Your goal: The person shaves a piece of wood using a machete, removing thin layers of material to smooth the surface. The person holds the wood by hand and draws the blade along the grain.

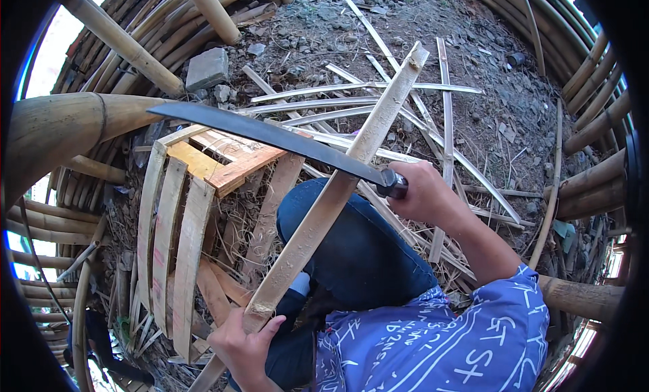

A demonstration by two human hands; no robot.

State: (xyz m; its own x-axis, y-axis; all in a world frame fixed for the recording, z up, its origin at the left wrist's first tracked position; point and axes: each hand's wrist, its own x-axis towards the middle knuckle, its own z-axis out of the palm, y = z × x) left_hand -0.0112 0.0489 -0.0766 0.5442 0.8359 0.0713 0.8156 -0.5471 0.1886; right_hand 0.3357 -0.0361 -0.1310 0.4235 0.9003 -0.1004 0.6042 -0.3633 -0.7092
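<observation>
My right hand (422, 194) is closed round the dark handle of a machete (270, 136). Its long black blade points to the left and crosses over a split bamboo strip (318, 223). Whether the blade touches the strip I cannot tell. My left hand (245, 345) grips that strip near its lower end, thumb on top. The strip slants from the lower left up to the far right, passing over my bent knee (365, 247) in dark blue trousers. Rough flecks show along its pale surface.
Several thin bamboo strips (439, 138) lie crossed on the stony ground ahead. To the left stands a wooden crate (162, 236) of slats. A grey block (207, 69) sits beyond it. Thick bamboo poles (57, 135) jut in at the left, and stacked bamboo (595, 132) lines the right.
</observation>
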